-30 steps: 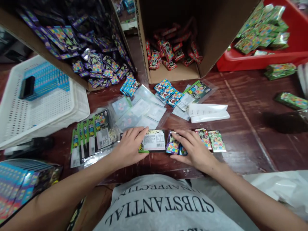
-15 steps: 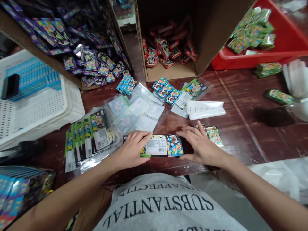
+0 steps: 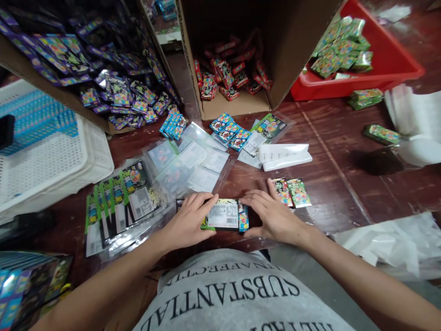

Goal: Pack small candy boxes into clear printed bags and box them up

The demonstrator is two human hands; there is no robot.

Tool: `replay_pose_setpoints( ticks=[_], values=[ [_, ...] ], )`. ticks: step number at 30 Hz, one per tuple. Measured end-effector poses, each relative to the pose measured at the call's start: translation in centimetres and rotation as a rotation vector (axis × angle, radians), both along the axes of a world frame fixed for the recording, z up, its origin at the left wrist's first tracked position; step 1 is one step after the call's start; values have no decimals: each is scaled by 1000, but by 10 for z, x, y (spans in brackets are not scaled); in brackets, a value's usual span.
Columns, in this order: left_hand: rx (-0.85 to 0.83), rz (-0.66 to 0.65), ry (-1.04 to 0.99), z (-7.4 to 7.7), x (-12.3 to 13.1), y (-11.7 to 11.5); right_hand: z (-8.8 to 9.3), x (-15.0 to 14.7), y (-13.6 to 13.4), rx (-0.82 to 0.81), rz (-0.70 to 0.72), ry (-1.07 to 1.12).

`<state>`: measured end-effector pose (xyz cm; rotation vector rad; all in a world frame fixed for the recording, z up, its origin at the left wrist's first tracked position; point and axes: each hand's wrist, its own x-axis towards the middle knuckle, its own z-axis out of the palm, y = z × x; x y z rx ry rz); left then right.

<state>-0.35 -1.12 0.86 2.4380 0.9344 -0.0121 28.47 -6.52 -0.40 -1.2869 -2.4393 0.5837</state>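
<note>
Head view. Left hand [image 3: 189,218]: laid over the left part of a black-and-green sleeve [image 3: 223,215] with a white printed label; fingers lie across its far side, thumb along the near edge, holding it flat on the table [image 3: 324,179] in front of the person.

Right hand [image 3: 272,216]: fingers and thumb moderately parted in a curve around the right end of a blue packet [image 3: 243,217], which protrudes from the sleeve's right side. Fingers are by its far corner, thumb by its near corner; cannot tell whether they grip it or only touch.

Just beyond the right hand, a red packet [image 3: 283,193] and a green packet [image 3: 299,193] lie side by side. Left of the left hand: overlapping black-and-green packages [image 3: 134,186]. Beyond the hands: clear bags [image 3: 193,161], three blue boxes [image 3: 230,132], a folded white strip [image 3: 285,156]. Farther back, a cardboard box [image 3: 237,108] contains red boxes [image 3: 223,73].
</note>
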Motion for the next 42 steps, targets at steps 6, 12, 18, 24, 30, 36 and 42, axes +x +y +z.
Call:
replay_pose_setpoints(
  ticks=[6, 12, 18, 24, 30, 36, 42],
  values=[
    [38, 4, 11, -3, -1, 0, 0, 25, -7, 64, -116, -81],
    [75, 38, 21, -4, 9, -3, 0, 122, 3, -4, -46, -165],
    [54, 140, -12, -3, 25, -11, -15, 105, 14, -10, 51, 193],
    [51, 221, -73, -3, 32, -17, -23, 69, 27, -10, 166, 209],
    [24, 180, -75, -7, 37, -18, -18, 54, 41, 70, 103, 46],
    [41, 284, -54, -12, 45, -22, -11, 53, 33, 84, 85, 55],
    [-2, 137, -85, -7, 48, -13, -11, 55, 29, -27, 221, 111]
  ],
)
